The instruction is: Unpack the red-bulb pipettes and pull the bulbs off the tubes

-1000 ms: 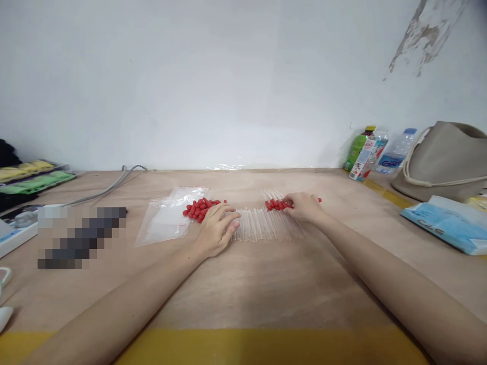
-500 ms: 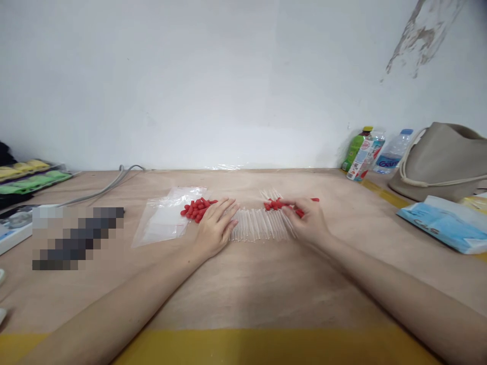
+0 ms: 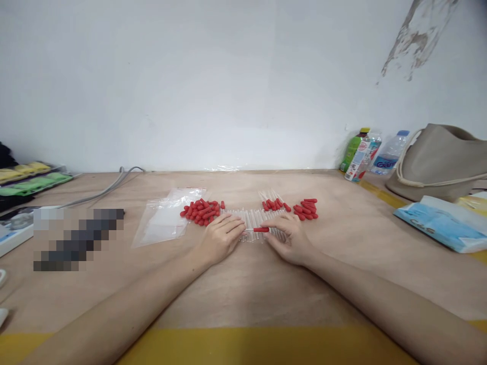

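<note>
Between my two hands lies a dropper with a red rubber bulb [image 3: 261,229] on its right end and a thin clear tube [image 3: 248,230] reaching left. My left hand [image 3: 224,233] has its fingers closed over the tube's far end. My right hand [image 3: 287,237] pinches the bulb's outer end between thumb and fingertips. Under both hands a row of clear glass tubes [image 3: 251,218] lies side by side, partly covered. Behind the row, several red-bulbed droppers [image 3: 273,205] point their tips toward the wall.
A pile of red bulbs [image 3: 201,212] lies left of the row, a smaller group of bulbs [image 3: 305,209] to the right. Clear plastic bags [image 3: 163,218] lie farther left. Bottles [image 3: 359,154], a grey bag [image 3: 437,162] and a blue tissue pack [image 3: 441,223] stand at the right.
My right hand has come left and nearer from the right-hand bulbs, bringing a red bulb over the row. My left hand has shifted slightly right, and its fingers have closed on the tube.
</note>
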A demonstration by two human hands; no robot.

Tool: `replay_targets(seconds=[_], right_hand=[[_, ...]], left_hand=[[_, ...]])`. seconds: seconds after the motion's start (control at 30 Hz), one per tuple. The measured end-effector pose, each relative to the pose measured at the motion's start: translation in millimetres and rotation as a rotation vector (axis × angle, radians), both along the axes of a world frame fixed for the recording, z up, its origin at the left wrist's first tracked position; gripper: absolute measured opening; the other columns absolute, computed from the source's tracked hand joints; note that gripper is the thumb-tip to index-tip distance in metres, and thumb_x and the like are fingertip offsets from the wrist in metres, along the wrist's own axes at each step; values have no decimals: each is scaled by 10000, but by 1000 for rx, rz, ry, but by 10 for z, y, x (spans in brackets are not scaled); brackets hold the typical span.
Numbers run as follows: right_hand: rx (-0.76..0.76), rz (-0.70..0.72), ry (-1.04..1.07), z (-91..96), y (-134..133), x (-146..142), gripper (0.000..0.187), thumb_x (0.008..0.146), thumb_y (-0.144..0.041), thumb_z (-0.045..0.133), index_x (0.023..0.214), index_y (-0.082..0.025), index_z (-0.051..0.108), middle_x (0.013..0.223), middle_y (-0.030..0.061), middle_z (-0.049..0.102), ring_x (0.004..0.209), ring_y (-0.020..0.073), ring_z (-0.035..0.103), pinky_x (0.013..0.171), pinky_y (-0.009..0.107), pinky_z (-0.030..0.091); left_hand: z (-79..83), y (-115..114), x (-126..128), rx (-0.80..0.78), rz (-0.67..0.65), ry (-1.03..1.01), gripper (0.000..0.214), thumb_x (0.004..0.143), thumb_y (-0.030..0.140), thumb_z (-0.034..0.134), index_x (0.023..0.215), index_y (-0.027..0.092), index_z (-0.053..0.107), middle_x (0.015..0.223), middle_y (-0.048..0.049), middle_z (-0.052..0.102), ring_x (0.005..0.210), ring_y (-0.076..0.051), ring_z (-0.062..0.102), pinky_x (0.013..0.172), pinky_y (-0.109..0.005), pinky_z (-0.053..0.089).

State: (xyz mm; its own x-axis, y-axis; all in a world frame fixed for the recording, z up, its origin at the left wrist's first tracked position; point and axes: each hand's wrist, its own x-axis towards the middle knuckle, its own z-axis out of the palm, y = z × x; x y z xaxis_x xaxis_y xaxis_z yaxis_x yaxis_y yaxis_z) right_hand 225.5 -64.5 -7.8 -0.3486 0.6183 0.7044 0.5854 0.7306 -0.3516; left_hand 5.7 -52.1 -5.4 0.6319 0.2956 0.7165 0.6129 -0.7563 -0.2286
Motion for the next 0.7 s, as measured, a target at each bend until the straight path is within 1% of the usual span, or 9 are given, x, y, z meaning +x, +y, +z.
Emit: replay_targets(seconds=[0.1, 0.17, 0.23, 0.3, 0.37, 0.57, 0.63, 0.7], right_hand=[[159, -30, -105, -5, -7, -86, 304, 763, -372, 599, 1034, -234, 606, 973, 45, 669, 879, 203, 560, 809, 389, 322], [248, -19, -166, -21, 3, -133, 246, 795, -348, 574, 1010, -236, 614, 919, 36, 683, 841, 185, 566, 804, 379, 318], [302, -4, -204, -35, 15, -157, 155, 829, -290, 538, 934, -229, 634, 801, 16, 691, 755, 157, 566, 777, 360, 330], [332, 15, -221, -39, 23, -157, 139, 845, -254, 514, 870, -209, 643, 695, 6, 677, 677, 137, 554, 737, 336, 352], [349, 46, -232, -37, 26, -143, 153, 853, -245, 499, 852, -192, 643, 651, 8, 662, 643, 130, 548, 699, 314, 377], [407, 130, -226, -73, 54, -112, 155, 841, -185, 499, 916, -186, 634, 700, 30, 670, 664, 143, 569, 651, 296, 432], [423, 152, -201, -91, 68, -75, 159, 833, -166, 505, 920, -186, 636, 712, 30, 675, 660, 141, 572, 653, 294, 442], [401, 150, -181, -90, 83, 14, 162, 830, -168, 506, 909, -203, 644, 741, 26, 683, 668, 138, 575, 661, 296, 444]], left_hand=[[-3, -12, 9, 19, -18, 24, 142, 838, 198, 517, 944, 166, 606, 946, -49, 681, 937, -176, 618, 889, -353, 464], [-3, -19, 14, 41, -36, 30, 138, 827, 203, 533, 936, 159, 606, 949, -54, 681, 940, -183, 618, 873, -348, 477], [2, -25, 17, 45, -54, 44, 125, 825, 201, 534, 917, 158, 607, 948, -55, 681, 944, -187, 618, 862, -345, 486], [8, -34, 18, 30, -73, 60, 111, 830, 186, 520, 892, 157, 607, 943, -55, 683, 945, -182, 618, 865, -341, 488], [12, -45, 19, 9, -87, 64, 115, 835, 169, 499, 876, 157, 606, 934, -56, 684, 945, -177, 620, 871, -340, 487], [0, -65, 18, -36, -125, 18, 122, 835, 164, 486, 862, 171, 605, 872, -46, 690, 906, -162, 631, 888, -348, 481], [-5, -57, -23, -53, -140, 2, 116, 831, 159, 493, 858, 168, 606, 864, -45, 688, 894, -160, 632, 889, -348, 477], [-8, -42, -102, -82, -131, -28, 120, 832, 158, 493, 860, 173, 608, 848, -38, 685, 890, -161, 628, 885, -352, 473]])
